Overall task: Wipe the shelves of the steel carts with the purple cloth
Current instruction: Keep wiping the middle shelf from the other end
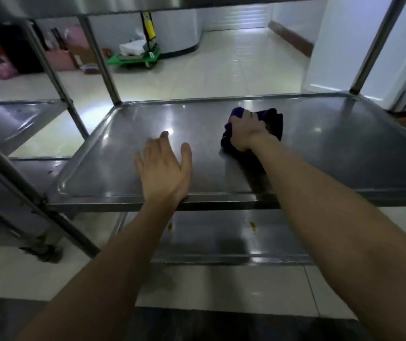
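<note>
The middle shelf [332, 148] of a steel cart fills the centre of the head view, shiny and bare. My right hand [247, 130] grips the bunched purple cloth [274, 121] and presses it on the shelf right of centre, toward the back. My left hand [163, 166] lies flat with straight fingers on the shelf near its front edge, holding nothing. Below shows the cart's lower shelf [211, 239] with two small yellow specks. The top shelf runs along the upper edge of the view.
A second steel cart [12, 119] stands close on the left, its posts and a caster beside me. Upright posts [101, 60] rise at the shelf corners. Beyond lie a tiled floor, a green dolly [135, 59] with bags, and a white wall on the right.
</note>
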`<state>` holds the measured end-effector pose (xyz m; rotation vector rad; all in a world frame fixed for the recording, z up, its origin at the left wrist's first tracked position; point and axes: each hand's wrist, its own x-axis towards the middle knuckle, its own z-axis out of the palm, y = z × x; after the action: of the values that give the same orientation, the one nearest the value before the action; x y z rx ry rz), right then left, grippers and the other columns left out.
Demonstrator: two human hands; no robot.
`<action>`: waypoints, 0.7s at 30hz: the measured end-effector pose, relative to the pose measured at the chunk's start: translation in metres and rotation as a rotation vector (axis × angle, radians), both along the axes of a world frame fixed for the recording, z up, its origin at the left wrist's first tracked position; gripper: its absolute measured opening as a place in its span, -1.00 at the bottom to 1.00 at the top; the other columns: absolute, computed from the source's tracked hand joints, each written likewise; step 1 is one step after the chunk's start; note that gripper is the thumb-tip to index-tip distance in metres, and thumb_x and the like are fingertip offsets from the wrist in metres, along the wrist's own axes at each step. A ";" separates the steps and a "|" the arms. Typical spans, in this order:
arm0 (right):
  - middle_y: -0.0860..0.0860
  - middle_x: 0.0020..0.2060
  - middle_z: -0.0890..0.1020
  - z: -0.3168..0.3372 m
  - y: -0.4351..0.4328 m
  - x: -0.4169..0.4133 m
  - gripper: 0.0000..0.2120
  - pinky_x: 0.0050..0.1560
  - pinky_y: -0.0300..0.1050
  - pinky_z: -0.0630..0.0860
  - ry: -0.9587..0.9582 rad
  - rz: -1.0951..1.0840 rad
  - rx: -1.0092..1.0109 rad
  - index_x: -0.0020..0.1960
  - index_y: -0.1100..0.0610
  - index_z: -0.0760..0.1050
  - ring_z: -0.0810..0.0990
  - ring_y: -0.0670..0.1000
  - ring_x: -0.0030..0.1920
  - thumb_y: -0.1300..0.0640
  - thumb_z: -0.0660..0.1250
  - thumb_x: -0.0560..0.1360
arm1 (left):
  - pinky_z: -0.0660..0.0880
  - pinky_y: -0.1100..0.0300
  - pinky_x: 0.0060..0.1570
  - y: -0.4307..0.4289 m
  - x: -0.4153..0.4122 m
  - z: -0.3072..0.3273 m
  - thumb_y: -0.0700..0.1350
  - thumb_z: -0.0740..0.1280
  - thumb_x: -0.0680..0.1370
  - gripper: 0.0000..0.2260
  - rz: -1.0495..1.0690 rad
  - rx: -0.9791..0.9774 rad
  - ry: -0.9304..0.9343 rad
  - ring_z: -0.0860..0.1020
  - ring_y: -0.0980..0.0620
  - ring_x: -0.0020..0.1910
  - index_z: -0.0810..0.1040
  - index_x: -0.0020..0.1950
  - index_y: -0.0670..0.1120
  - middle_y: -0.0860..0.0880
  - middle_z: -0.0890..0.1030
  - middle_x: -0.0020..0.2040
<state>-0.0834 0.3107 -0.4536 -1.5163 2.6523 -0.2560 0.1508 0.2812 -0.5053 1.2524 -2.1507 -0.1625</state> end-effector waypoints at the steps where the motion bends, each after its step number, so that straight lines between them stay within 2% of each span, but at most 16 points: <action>1: 0.28 0.52 0.27 -0.004 -0.001 0.022 -0.47 0.46 0.33 0.35 0.002 0.049 -0.009 0.57 0.10 0.28 0.27 0.33 0.51 0.05 0.28 0.64 | 0.04 -0.26 0.69 -0.004 0.000 0.000 0.33 -0.09 0.73 -0.36 -0.005 -0.016 0.011 0.31 -0.15 0.65 0.27 0.66 -0.03 -0.15 0.46 0.58; 3: 0.24 0.48 0.33 -0.017 0.016 0.057 -0.42 0.41 0.31 0.40 -0.026 0.152 -0.058 0.59 0.02 0.29 0.32 0.30 0.46 0.03 0.33 0.60 | 0.11 -0.27 0.67 -0.014 -0.001 0.001 0.30 -0.07 0.74 -0.39 -0.010 -0.046 0.026 0.37 -0.15 0.60 0.32 0.63 -0.04 -0.15 0.52 0.52; 6: 0.17 0.37 0.42 -0.031 0.050 0.079 -0.45 0.38 0.27 0.43 -0.077 0.253 -0.144 0.58 -0.06 0.33 0.40 0.25 0.35 0.05 0.31 0.60 | 0.20 -0.19 0.64 -0.027 0.006 0.007 0.23 -0.02 0.76 -0.44 0.002 -0.068 0.079 0.46 -0.13 0.51 0.41 0.58 -0.08 -0.15 0.57 0.47; 10: 0.13 0.34 0.43 -0.029 0.068 0.091 -0.48 0.41 0.22 0.41 -0.063 0.274 -0.158 0.58 -0.06 0.35 0.41 0.21 0.33 0.05 0.29 0.63 | 0.34 -0.16 0.56 -0.041 0.025 0.017 0.24 0.00 0.74 -0.44 -0.058 -0.027 0.192 0.54 -0.12 0.43 0.51 0.51 -0.07 -0.11 0.63 0.41; 12: 0.12 0.33 0.43 -0.028 0.071 0.096 -0.50 0.40 0.20 0.41 -0.037 0.275 -0.169 0.58 -0.06 0.35 0.41 0.19 0.31 0.06 0.28 0.65 | 0.37 -0.18 0.54 -0.062 0.047 0.019 0.26 0.01 0.74 -0.44 -0.036 -0.039 0.128 0.54 -0.14 0.42 0.51 0.51 -0.06 -0.13 0.62 0.41; 14: 0.11 0.32 0.43 -0.030 0.073 0.097 -0.51 0.38 0.18 0.42 -0.008 0.272 -0.165 0.58 -0.05 0.36 0.42 0.19 0.30 0.06 0.27 0.65 | 0.33 -0.22 0.57 -0.090 0.080 0.017 0.28 0.00 0.73 -0.42 0.012 -0.010 0.002 0.49 -0.19 0.48 0.48 0.53 -0.04 -0.18 0.57 0.46; 16: 0.12 0.34 0.42 -0.032 0.068 0.098 -0.48 0.34 0.18 0.43 0.049 0.260 -0.132 0.58 -0.05 0.34 0.41 0.20 0.31 0.06 0.30 0.63 | 0.20 -0.26 0.63 -0.113 0.108 0.013 0.30 -0.04 0.70 -0.38 0.069 0.064 -0.101 0.36 -0.22 0.58 0.43 0.58 -0.03 -0.19 0.46 0.56; 19: 0.18 0.36 0.40 -0.034 0.035 0.099 -0.44 0.28 0.21 0.44 0.079 0.218 -0.059 0.56 0.00 0.32 0.39 0.27 0.35 0.07 0.33 0.58 | 0.00 -0.25 0.70 -0.122 0.120 0.003 0.34 -0.09 0.70 -0.32 0.090 0.133 -0.140 0.15 -0.17 0.72 0.29 0.69 -0.02 -0.15 0.31 0.69; 21: 0.23 0.40 0.36 -0.028 -0.008 0.090 -0.44 0.33 0.24 0.42 0.043 0.171 -0.010 0.57 0.03 0.29 0.34 0.32 0.41 0.10 0.30 0.59 | -0.05 -0.21 0.71 -0.119 0.114 0.001 0.37 -0.14 0.70 -0.29 0.059 0.121 -0.147 0.09 -0.15 0.74 0.22 0.73 0.00 -0.14 0.26 0.72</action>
<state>0.0070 0.3024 -0.4819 -1.7581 2.5362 -0.2282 0.2650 0.1623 -0.5046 1.4352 -2.2544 -0.1829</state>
